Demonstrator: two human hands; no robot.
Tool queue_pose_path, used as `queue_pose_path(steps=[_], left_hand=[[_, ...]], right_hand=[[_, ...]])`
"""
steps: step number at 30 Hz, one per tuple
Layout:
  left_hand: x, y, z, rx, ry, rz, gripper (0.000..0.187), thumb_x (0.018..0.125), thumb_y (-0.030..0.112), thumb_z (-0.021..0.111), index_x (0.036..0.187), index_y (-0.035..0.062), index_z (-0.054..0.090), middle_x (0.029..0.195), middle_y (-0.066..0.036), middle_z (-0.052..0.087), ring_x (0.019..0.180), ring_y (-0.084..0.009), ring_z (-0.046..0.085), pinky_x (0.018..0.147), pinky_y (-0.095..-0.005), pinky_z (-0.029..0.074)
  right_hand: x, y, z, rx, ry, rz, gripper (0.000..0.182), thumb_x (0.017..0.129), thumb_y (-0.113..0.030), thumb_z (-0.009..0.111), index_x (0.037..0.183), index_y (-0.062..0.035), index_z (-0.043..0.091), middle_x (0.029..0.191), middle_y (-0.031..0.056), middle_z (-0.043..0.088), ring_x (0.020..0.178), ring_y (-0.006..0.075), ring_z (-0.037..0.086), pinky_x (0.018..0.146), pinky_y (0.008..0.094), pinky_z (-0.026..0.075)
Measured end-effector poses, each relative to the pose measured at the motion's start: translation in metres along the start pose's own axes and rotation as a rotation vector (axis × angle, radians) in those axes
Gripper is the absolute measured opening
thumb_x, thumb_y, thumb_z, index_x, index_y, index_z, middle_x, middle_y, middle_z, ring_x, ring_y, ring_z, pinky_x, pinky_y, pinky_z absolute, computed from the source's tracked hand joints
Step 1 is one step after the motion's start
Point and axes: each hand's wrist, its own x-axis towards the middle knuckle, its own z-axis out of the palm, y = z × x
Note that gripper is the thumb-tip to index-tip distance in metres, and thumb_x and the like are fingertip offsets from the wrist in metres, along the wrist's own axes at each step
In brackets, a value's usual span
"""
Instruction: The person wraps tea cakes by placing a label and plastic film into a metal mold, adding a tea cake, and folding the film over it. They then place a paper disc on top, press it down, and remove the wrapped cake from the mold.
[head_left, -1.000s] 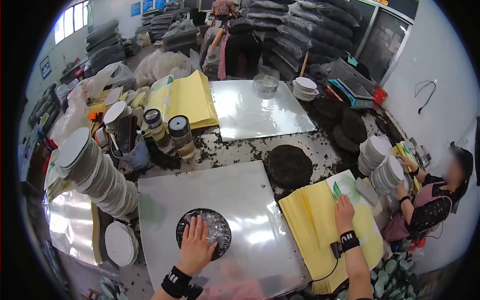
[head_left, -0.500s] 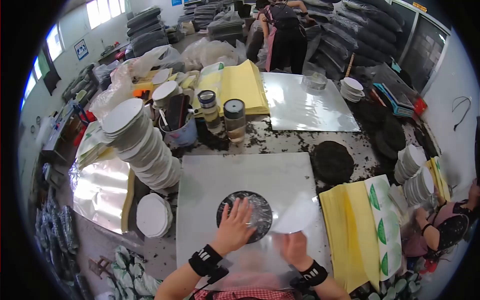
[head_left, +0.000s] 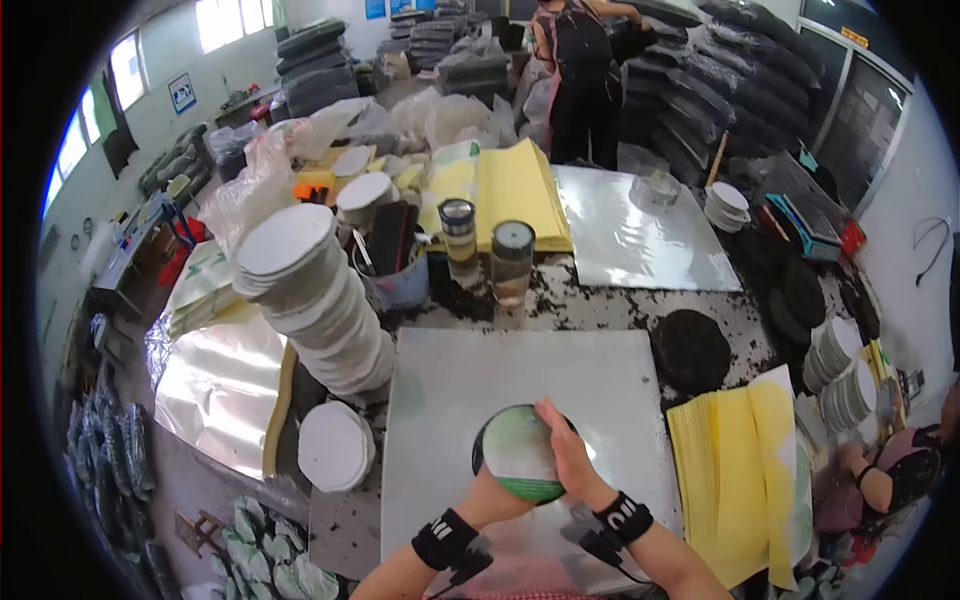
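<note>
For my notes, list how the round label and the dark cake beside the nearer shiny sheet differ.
The round label is pale with green; the dark cake is nearly black. The label looks smooth, the cake rough. The label is between the left hand and right hand; the cake lies apart. Both look round.

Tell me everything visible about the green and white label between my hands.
The label is round and looks like thin paper: whitish across the middle, deeper green along its near edge. Any print is unreadable. It covers most of a dark disc on the shiny sheet; whether it lies flat on it is unclear. The left hand seems to touch its near left edge, the right hand its right edge.
</note>
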Motion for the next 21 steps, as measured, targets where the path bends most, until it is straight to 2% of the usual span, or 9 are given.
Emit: queue_pose_path(steps=[1,2,7,9,12,13,17,20,21], left_hand=[[0.005,0.01,-0.008,-0.216,0.14,-0.046,0.063,0.09,0.019,0.062,0.147,0.0028,0.04,0.149,-0.021,0.043,0.139,-0.0358,0.04,0.117,-0.044,0.029],[0.003,0.009,-0.008,-0.149,0.174,-0.031,0.061,0.091,0.018,0.06,0.147,0.0022,0.041,0.148,-0.021,0.044,0.138,-0.0362,0.042,0.117,-0.0443,0.03],[-0.014,-0.01,0.008,0.15,0.255,0.057,0.052,0.097,0.015,0.05,0.146,-0.0007,0.041,0.145,-0.022,0.047,0.133,-0.038,0.047,0.114,-0.0458,0.034],[-0.006,-0.008,0.009,0.254,0.278,0.095,0.048,0.096,0.015,0.053,0.14,-0.0038,0.046,0.137,-0.023,0.054,0.127,-0.0417,0.05,0.11,-0.0496,0.039],[-0.002,-0.016,0.0,-0.01,0.307,-0.172,0.049,0.097,0.018,0.054,0.14,-0.0036,0.045,0.138,-0.023,0.053,0.128,-0.0406,0.05,0.108,-0.0485,0.04],[0.0,-0.015,-0.002,-0.031,0.263,-0.239,0.06,0.096,0.034,0.059,0.141,-0.0037,0.044,0.142,-0.022,0.05,0.132,-0.0398,0.046,0.109,-0.0532,0.036],[0.005,0.007,0.008,0.576,0.013,0.0,0.086,0.084,0.057,0.067,0.14,-0.0046,0.046,0.147,-0.024,0.045,0.14,-0.0401,0.036,0.111,-0.0623,0.027],[-0.009,0.011,0.005,0.508,-0.172,-0.093,0.068,0.087,0.05,0.067,0.13,-0.0017,0.055,0.143,-0.026,0.045,0.138,-0.0417,0.038,0.113,-0.0575,0.028],[-0.024,0.008,0.006,0.367,-0.07,0.048,0.057,0.086,0.035,0.07,0.128,0.0003,0.057,0.137,-0.024,0.051,0.128,-0.0403,0.047,0.106,-0.0529,0.038]], right_hand=[[-0.002,0.003,0.004,-0.084,-0.01,-0.051,0.064,0.108,-0.042,0.028,0.153,0.0046,0.028,0.155,0.0242,0.037,0.142,0.0368,0.038,0.118,0.0397,0.028],[-0.008,0.002,0.007,-0.165,-0.013,-0.084,0.065,0.108,-0.042,0.03,0.153,0.0047,0.028,0.156,0.0246,0.035,0.143,0.0369,0.037,0.118,0.0414,0.027],[-0.011,-0.002,0.042,-0.977,-0.253,-0.26,0.074,0.086,-0.035,0.065,0.15,-0.0087,0.039,0.158,0.025,0.028,0.146,0.0454,0.024,0.113,0.0689,0.017],[-0.012,-0.004,0.039,-0.962,-0.164,-0.304,0.065,0.086,-0.035,0.066,0.143,-0.009,0.048,0.152,0.0245,0.037,0.142,0.0429,0.033,0.112,0.0629,0.026],[-0.002,0.005,0.021,-0.452,0.096,-0.204,0.051,0.085,-0.027,0.068,0.131,-0.0074,0.059,0.137,0.0214,0.055,0.13,0.039,0.05,0.105,0.0524,0.04],[0.0,0.0,0.017,-0.194,0.186,-0.114,0.046,0.085,-0.024,0.069,0.127,-0.0066,0.063,0.131,0.02,0.061,0.124,0.0377,0.056,0.102,0.0487,0.046],[0.007,-0.019,0.002,-0.498,0.296,-0.085,0.029,0.084,-0.009,0.069,0.112,-0.0043,0.069,0.104,0.0145,0.071,0.092,0.0341,0.069,0.082,0.0385,0.056],[-0.013,-0.066,-0.01,-0.438,0.32,-0.341,0.025,0.084,-0.003,0.067,0.109,-0.0036,0.071,0.098,0.0152,0.072,0.082,0.0318,0.069,0.074,0.0373,0.057],[-0.026,-0.063,-0.013,-0.468,0.358,-0.435,0.025,0.085,-0.002,0.066,0.11,-0.0035,0.071,0.097,0.0155,0.072,0.08,0.0295,0.07,0.072,0.036,0.057]])
